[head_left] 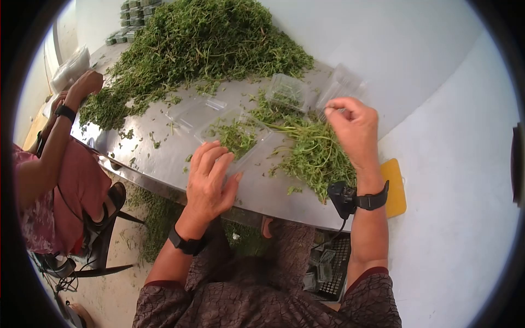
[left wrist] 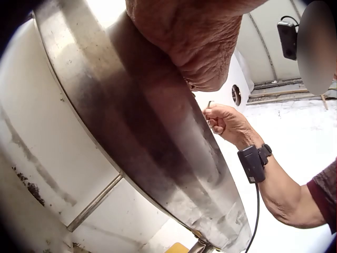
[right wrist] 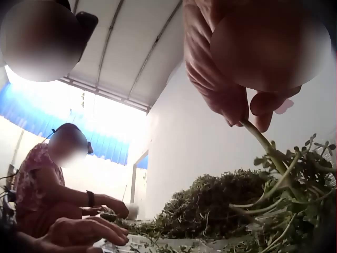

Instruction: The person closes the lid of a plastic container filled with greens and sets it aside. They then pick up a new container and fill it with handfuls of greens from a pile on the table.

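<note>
My left hand [head_left: 210,177] lies over the near left edge of a clear plastic box [head_left: 261,143], its fingers loosely bent and thumb apart. Inside the box are some leafy green sprigs [head_left: 236,136]. My right hand [head_left: 355,128] is raised above a loose bunch of greens [head_left: 320,156] at the table's right end. In the right wrist view, its thumb and finger pinch a green stem [right wrist: 258,136] that leads down to the leaves. That pinch also shows from below in the left wrist view, where the table's edge hides most of the scene.
A large heap of greens [head_left: 213,41] covers the back of the metal table [head_left: 164,158]. Clear boxes [head_left: 287,92] stand near the wall. Filled boxes [head_left: 131,19] are stacked at the back left. Another person [head_left: 60,169] sits at the left. A black crate [head_left: 333,268] is below.
</note>
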Demonstrator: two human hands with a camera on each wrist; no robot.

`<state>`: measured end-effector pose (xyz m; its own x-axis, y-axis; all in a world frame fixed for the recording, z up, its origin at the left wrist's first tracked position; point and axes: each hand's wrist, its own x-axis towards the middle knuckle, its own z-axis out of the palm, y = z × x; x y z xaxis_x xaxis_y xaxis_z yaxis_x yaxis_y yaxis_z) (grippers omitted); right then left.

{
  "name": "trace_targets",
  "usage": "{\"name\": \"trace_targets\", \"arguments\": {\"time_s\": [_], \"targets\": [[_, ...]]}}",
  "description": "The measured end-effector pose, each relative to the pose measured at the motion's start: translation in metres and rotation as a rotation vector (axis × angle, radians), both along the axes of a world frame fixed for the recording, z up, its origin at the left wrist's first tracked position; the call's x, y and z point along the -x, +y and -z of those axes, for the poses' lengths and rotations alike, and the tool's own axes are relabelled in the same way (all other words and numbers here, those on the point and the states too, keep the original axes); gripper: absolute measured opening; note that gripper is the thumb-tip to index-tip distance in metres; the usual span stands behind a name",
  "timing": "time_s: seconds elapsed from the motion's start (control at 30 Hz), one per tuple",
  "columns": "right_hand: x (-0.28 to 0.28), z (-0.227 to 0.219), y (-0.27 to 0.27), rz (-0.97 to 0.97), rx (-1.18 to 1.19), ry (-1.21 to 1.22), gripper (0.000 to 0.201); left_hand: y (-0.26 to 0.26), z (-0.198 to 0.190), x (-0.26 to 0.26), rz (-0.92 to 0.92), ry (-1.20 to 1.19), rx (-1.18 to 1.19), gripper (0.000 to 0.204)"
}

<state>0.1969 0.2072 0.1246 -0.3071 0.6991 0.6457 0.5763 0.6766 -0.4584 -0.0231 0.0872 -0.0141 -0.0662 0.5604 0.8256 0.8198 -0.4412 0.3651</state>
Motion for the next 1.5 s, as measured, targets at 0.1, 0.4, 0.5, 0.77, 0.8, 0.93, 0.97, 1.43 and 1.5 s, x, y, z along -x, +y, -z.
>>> {"name": "trace_targets", "arguments": {"time_s": [0.1, 0.4, 0.5, 0.77, 0.8, 0.93, 0.97, 1.43, 1.5], "targets": [[-0.013, -0.014, 0.003, 0.008, 0.208, 0.239, 0.01, 0.0, 0.0, -0.001, -0.001, 0.0, 0.007, 0.04], [-0.018, -0.057, 0.008, -0.228, 0.139, 0.656, 0.017, -0.001, -0.002, -0.001, -0.005, 0.008, 0.02, 0.04], [-0.026, -0.064, 0.013, -0.154, 0.133, 0.635, 0.018, -0.002, -0.001, 0.0, -0.001, 0.003, 0.02, 0.04], [-0.048, -0.082, 0.002, -0.223, -0.082, 1.027, 0.017, 0.0, 0.0, 0.001, 0.0, -0.005, 0.008, 0.042], [-0.049, -0.08, 0.003, -0.232, -0.079, 1.022, 0.017, 0.0, 0.0, 0.001, 0.004, -0.008, 0.005, 0.043], [-0.068, -0.073, 0.004, -0.258, -0.14, 1.085, 0.015, 0.0, 0.0, 0.001, 0.022, -0.014, 0.01, 0.044], [-0.074, -0.076, 0.004, -0.31, -0.217, 1.084, 0.014, 0.001, 0.0, 0.002, 0.018, -0.012, 0.008, 0.044], [-0.129, -0.119, -0.035, -0.32, -0.554, 1.014, 0.014, 0.0, 0.003, 0.002, 0.007, 0.01, 0.016, 0.043], [-0.151, -0.131, -0.049, -0.368, -0.572, 0.999, 0.014, 0.001, 0.003, 0.001, -0.004, 0.014, 0.022, 0.043]]}}
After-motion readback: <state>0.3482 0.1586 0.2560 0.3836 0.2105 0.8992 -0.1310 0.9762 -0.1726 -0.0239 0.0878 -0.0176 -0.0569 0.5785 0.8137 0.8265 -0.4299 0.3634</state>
